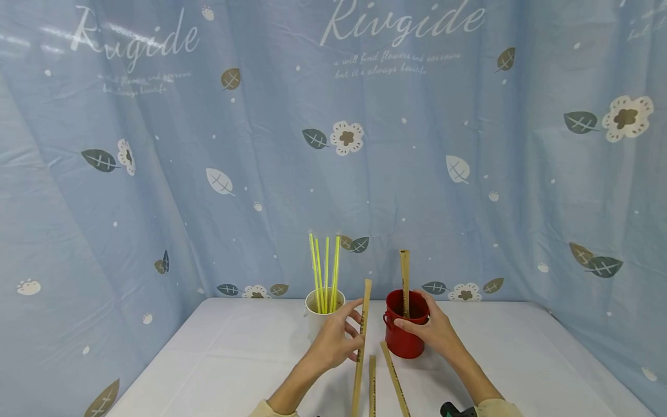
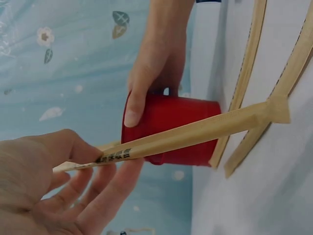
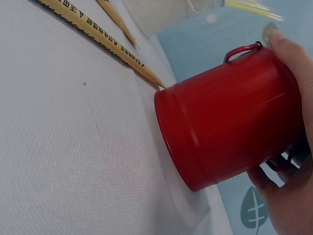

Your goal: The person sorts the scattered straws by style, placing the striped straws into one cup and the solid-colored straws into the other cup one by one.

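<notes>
My left hand [image 1: 333,343] pinches a long, narrow brown paper-wrapped stick [image 2: 186,135] with dark printed characters. It stands nearly upright in the head view, left of a small red metal bucket [image 1: 404,341]. My right hand [image 1: 439,330] grips the bucket's rim from the right, thumb toward the front. Another brown paper-wrapped stick [image 1: 405,272] stands inside the bucket and rises above its rim. In the right wrist view, the red bucket [image 3: 230,122] shows its side handles, and the right hand [image 3: 298,186] lies partly out of frame.
Two more brown paper-wrapped sticks [image 1: 394,379] lie on the white-covered table [image 1: 234,359] in front of the red bucket. Behind my left hand stands a white bucket [image 1: 312,324] holding several yellow-green sticks [image 1: 326,272]. A blue patterned curtain [image 1: 396,191] hangs behind the table.
</notes>
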The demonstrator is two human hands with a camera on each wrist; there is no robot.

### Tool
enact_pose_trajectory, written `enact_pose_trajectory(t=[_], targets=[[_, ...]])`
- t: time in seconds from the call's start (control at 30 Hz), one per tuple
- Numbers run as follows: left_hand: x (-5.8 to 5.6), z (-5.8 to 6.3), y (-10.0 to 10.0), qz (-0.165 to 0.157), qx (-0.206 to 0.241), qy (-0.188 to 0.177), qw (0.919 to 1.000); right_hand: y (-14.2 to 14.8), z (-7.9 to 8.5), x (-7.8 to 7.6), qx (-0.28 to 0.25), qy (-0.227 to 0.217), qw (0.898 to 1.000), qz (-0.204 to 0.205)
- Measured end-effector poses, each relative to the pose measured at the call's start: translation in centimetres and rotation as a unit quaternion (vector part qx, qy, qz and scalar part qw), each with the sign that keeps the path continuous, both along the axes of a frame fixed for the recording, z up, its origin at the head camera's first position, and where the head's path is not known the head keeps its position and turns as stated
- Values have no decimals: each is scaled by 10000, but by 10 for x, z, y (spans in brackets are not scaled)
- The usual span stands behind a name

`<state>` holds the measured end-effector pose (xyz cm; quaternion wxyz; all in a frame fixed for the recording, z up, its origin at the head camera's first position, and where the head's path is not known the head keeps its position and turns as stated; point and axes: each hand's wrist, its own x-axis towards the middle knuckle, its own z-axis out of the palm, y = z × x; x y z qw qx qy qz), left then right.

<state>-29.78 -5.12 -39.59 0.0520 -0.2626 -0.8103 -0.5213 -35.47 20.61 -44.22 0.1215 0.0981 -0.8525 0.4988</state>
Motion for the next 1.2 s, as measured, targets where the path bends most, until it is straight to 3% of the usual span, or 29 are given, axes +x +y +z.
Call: enact_pose_trajectory(t=[0.5, 1.0, 1.2], targets=[[2, 9, 5, 280, 507, 602, 9965, 0, -1, 0, 47, 20, 10000, -65], [-3, 23, 6, 610, 1041, 558, 9911, -1, -3, -2, 60, 39, 10000, -21], [-10, 34, 12, 486, 1106, 618, 9908, -1, -2, -1, 56, 10, 10000, -72]])
